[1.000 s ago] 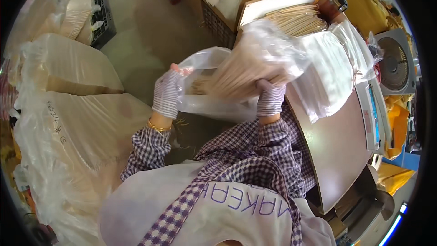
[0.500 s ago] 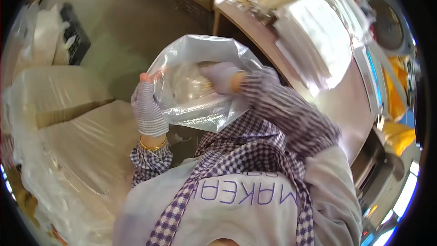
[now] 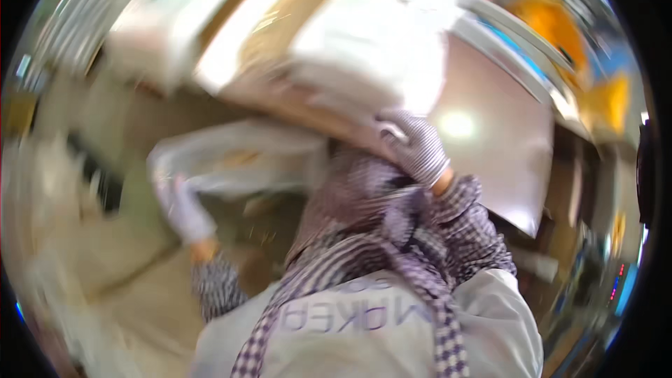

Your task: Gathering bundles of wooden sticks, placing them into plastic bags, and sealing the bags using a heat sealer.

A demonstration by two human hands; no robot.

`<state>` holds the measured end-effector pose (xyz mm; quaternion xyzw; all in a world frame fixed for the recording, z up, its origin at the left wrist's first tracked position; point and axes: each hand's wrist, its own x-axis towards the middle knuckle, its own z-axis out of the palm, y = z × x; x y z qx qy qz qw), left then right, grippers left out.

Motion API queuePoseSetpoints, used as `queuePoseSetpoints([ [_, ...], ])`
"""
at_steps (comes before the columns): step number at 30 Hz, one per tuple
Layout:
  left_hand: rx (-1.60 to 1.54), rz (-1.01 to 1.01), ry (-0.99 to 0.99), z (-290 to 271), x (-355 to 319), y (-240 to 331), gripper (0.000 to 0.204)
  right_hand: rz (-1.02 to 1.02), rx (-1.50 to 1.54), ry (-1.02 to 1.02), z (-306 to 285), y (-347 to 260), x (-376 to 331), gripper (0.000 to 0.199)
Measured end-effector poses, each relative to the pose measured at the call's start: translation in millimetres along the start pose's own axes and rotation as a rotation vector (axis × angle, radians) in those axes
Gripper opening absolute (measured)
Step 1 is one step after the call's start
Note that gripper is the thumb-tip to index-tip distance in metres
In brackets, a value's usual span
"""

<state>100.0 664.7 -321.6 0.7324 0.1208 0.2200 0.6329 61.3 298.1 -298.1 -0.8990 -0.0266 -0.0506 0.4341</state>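
Observation:
My left hand (image 3: pixel 180 211), in a pale striped glove and blurred by motion, grips the left edge of a clear plastic bag (image 3: pixel 280 180). The bag's mouth gapes upward, and something brownish and blurred shows inside. At the near edge of the table (image 3: pixel 490 119) is my right hand (image 3: pixel 418 148), in a striped glove. Its fingers are curled, and what they hold, if anything, cannot be made out. Just beyond that hand lies a stack of white plastic sheets or bags (image 3: pixel 371 42).
Further left on the table are brown flat pieces in clear wrap (image 3: pixel 283 24) and a white bundle (image 3: pixel 164 24). A dark crate (image 3: pixel 98 171) stands on the floor at left. Large plastic-covered cartons (image 3: pixel 133 308) fill the lower left. Yellow material (image 3: pixel 605 105) shows at far right.
My right hand has come out of the bag and moved right to the table edge. The left hand has moved left and down with the bag. The view has turned toward the table.

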Motion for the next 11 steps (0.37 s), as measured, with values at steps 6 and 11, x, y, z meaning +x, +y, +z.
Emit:
queuePoseSetpoints([
  [6, 0.128, 0.326, -0.784, 132, -98, 71, 0.033, 0.353, -0.242, 0.821, -130, 91, -143, 0.043],
  [11, -0.083, 0.483, -1.798, 301, -211, 70, 0.031, 0.764, -0.602, 0.895, -230, 165, -203, 0.079],
])
